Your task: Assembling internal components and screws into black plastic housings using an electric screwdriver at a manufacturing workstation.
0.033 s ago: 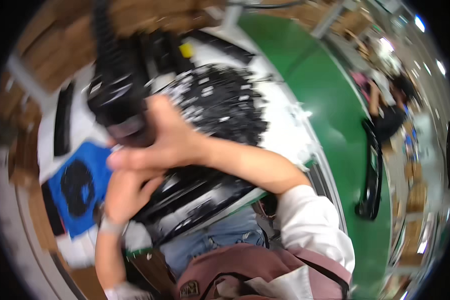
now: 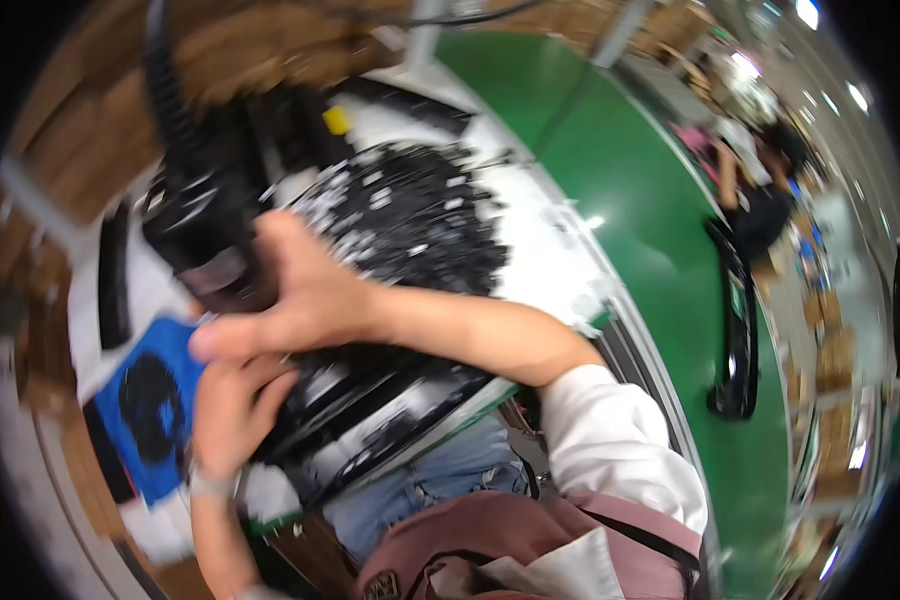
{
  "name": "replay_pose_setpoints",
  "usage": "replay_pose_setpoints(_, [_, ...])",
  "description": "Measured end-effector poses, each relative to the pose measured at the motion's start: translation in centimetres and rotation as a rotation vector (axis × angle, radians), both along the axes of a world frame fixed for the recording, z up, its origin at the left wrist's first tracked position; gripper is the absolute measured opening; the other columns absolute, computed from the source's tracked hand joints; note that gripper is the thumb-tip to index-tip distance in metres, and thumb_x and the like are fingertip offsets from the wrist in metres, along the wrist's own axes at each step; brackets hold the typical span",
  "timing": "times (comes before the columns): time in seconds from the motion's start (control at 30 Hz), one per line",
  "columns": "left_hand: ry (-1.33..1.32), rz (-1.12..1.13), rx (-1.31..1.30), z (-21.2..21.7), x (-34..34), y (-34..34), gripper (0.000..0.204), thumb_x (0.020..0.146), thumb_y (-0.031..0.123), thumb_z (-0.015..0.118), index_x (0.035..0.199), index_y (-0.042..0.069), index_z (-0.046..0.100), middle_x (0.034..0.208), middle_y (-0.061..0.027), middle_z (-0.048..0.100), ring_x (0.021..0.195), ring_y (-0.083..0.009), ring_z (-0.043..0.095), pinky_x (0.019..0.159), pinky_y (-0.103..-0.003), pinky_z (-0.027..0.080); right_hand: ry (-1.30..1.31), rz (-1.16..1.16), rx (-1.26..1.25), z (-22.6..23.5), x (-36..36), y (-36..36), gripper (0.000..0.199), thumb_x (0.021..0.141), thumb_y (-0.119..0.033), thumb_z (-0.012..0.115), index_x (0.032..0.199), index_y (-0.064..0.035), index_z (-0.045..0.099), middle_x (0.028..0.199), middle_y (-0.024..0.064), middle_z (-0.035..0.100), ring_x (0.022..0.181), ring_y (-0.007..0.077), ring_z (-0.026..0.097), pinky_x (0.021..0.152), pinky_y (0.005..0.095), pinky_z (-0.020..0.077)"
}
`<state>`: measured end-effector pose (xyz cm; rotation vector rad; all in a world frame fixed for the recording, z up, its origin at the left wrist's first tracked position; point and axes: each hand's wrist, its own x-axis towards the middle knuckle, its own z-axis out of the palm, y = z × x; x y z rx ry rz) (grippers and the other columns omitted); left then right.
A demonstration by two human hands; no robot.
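Nothing has visibly shifted from the frame just before, so we judge the work is mid-step. Our right hand (image 2: 305,300) reaches across to the left and wraps around a black power tool (image 2: 205,225). The tool's long axis runs far to near (blurred), nose pointing near, towards the long black part (image 2: 370,410). Our left hand (image 2: 232,412) rests on that part, but we cannot tell whether it grips. A blue tray (image 2: 135,440) sits left.
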<state>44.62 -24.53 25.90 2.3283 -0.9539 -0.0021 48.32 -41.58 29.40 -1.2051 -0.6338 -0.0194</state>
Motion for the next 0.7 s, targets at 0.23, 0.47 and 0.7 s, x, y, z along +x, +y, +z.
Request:
replay_pose_setpoints(0.23, [-0.198, 0.715, 0.468, -3.0, -2.5, 14.4, 0.019, 0.086, 0.012, 0.06, 0.094, -0.004, 0.057, 0.091, -0.0189, 0.056, 0.084, -0.0369, 0.055, 0.075, -0.042, 0.043, 0.024, 0.216, 0.094, 3.7, -1.9, -1.1, 0.03, 0.061, -0.017, 0.081, 0.075, -0.0012, 0.06, 0.066, 0.0019, 0.061, 0.057, 0.0079, 0.057, 0.051, 0.0233, 0.0452])
replay_pose_setpoints(0.47, [-0.305, 0.791, 0.456, -1.1, -3.3, 10.8, 0.012, 0.081, 0.016, 0.066, 0.084, 0.005, 0.065, 0.081, -0.015, 0.063, 0.077, -0.0304, 0.06, 0.071, -0.04, 0.047, -0.164, 0.151, 0.041, 3.4, -1.7, 0.1, 0.028, 0.055, -0.016, 0.077, 0.065, -0.0003, 0.056, 0.059, 0.0012, 0.059, 0.053, 0.0089, 0.055, 0.05, 0.0237, 0.0436])
replay_pose_setpoints(0.7, [-0.559, 0.809, 0.4, -1.1, -3.6, 11.2, 0.016, 0.083, 0.017, 0.065, 0.085, 0.001, 0.065, 0.079, -0.016, 0.064, 0.069, -0.0326, 0.06, 0.065, -0.039, 0.048, -0.13, 0.186, 0.083, 4.3, -2.1, -1.1, 0.023, 0.057, -0.011, 0.074, 0.061, -0.001, 0.054, 0.051, 0.0017, 0.055, 0.04, 0.0097, 0.052, 0.04, 0.0229, 0.0409])
